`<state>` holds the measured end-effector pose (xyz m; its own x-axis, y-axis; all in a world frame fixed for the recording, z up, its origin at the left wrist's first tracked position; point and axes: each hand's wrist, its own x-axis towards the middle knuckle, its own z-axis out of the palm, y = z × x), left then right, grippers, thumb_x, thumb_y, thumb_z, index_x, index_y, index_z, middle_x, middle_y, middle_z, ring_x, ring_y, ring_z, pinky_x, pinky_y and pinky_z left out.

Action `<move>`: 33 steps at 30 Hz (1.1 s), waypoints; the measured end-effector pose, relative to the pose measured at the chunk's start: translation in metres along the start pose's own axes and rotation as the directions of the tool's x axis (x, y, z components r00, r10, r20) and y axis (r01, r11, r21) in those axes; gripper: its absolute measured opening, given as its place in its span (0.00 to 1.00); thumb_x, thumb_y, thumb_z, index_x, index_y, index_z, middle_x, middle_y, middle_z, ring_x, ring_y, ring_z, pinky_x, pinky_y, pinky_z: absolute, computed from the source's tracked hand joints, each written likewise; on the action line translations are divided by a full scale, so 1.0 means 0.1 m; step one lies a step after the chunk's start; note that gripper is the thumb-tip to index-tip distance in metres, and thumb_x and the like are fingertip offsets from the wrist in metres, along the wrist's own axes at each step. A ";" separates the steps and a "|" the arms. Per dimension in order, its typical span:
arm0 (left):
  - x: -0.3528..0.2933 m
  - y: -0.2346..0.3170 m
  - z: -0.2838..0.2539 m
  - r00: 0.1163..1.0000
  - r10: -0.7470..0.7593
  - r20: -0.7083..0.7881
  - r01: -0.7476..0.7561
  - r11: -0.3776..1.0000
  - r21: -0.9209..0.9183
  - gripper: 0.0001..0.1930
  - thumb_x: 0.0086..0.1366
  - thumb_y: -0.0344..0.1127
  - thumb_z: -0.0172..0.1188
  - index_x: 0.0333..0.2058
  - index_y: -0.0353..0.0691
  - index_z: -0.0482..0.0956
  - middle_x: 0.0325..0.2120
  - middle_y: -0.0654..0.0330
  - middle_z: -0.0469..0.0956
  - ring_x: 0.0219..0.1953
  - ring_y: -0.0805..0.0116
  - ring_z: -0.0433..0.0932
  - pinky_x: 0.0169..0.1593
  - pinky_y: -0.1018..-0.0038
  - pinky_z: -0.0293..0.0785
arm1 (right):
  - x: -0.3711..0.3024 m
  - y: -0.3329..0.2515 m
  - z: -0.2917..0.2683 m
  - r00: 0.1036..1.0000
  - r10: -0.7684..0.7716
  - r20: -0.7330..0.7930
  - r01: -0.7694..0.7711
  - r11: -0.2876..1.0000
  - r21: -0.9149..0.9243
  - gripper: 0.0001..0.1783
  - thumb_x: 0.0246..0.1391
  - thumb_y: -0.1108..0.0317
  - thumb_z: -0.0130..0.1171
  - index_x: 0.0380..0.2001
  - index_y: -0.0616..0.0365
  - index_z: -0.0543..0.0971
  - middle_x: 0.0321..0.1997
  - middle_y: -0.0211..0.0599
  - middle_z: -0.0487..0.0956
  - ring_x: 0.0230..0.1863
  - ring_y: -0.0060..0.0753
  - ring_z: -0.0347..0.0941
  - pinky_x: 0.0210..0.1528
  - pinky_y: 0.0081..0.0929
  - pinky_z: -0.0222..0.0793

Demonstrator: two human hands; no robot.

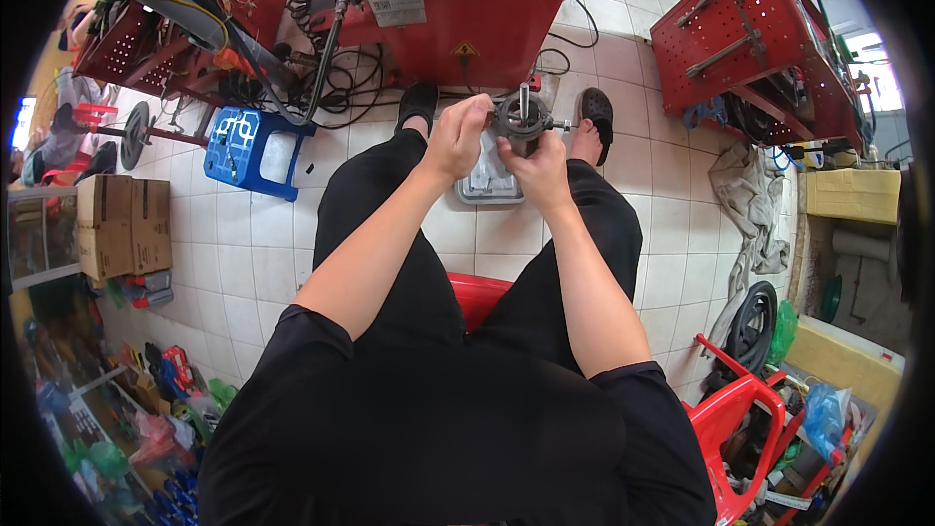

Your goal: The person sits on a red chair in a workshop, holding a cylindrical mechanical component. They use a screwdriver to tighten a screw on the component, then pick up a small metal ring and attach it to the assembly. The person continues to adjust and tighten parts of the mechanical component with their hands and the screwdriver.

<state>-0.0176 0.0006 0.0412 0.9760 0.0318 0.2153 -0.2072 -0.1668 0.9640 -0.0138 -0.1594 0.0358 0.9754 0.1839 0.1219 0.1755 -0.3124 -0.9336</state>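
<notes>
One red machine [458, 0] stands ahead of the seated person, flanked by two red perforated tool racks [740, 34], with one blue plastic stool [255, 148] on the tiled floor, one red plastic chair [740, 419] at lower right and two cardboard boxes [122, 224] stacked side by side at left. One shallow grey metal tray [487, 185] lies between the two feet; its contents cannot be made out. Above it, the left hand [456, 136] and right hand [534, 164] both close their fingers on one round metal hub part [524, 117] with a shaft sticking up.
</notes>
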 end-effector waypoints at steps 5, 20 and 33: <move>0.01 0.03 0.01 0.992 0.123 -0.009 -0.121 0.985 0.120 0.16 0.70 0.39 0.42 0.29 0.33 0.68 0.21 0.49 0.68 0.26 0.52 0.69 0.31 0.65 0.65 | 0.00 0.07 0.01 1.000 -0.028 -0.010 0.028 1.000 0.007 0.18 0.42 0.69 0.65 0.39 0.61 0.74 0.32 0.42 0.79 0.33 0.43 0.77 0.39 0.34 0.71; 0.01 0.01 0.01 0.998 0.066 -0.008 -0.064 0.986 0.151 0.14 0.70 0.40 0.43 0.34 0.34 0.71 0.25 0.50 0.71 0.29 0.53 0.73 0.35 0.67 0.67 | 0.00 0.12 0.01 0.988 0.084 0.132 -0.113 0.967 0.230 0.22 0.45 0.72 0.63 0.46 0.62 0.73 0.34 0.32 0.78 0.35 0.23 0.73 0.41 0.23 0.69; -0.06 -0.43 0.29 0.908 -0.282 0.310 0.379 0.867 -0.322 0.23 0.68 0.47 0.55 0.53 0.36 0.71 0.48 0.61 0.73 0.50 0.74 0.70 0.54 0.75 0.65 | 0.02 0.42 0.11 0.967 0.195 0.166 -0.202 0.979 0.027 0.34 0.45 0.63 0.67 0.54 0.67 0.68 0.51 0.45 0.75 0.52 0.33 0.72 0.55 0.29 0.66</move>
<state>-0.0124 -0.0210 -0.0065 0.9653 -0.2293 -0.1247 0.1690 0.1851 0.9681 -0.0063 -0.1617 -0.0069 0.9550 0.2713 -0.1199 -0.0288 -0.3177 -0.9478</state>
